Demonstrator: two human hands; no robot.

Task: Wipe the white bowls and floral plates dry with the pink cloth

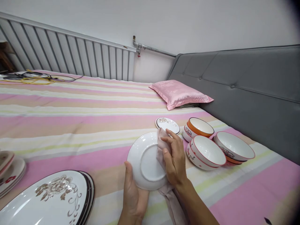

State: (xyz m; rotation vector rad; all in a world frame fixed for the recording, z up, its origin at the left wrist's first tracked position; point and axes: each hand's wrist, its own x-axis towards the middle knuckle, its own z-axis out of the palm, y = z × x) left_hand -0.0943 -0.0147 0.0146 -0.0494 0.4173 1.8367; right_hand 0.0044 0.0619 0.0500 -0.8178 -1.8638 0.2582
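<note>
A white plate point(138, 156) is tilted up above the bed with its underside and foot ring facing me. My left hand point(133, 197) grips it at the lower left rim, thumb on the near face and the other fingers hidden behind. A pale pinkish cloth point(161, 143) lies over the plate's right side. My right hand point(174, 159) presses that cloth against the plate, its fingers bent around it. Part of the cloth hangs down below the plate, beside my right forearm.
Small floral plates point(167, 125) lie beyond my hands. Stacked bowls point(208, 151) stand to the right. Large oval plates point(47, 200) are stacked at lower left, more dishes point(11, 175) at the left edge. Farther off are a pink pillow point(178, 92), cables point(35, 77) and a grey headboard point(246, 75).
</note>
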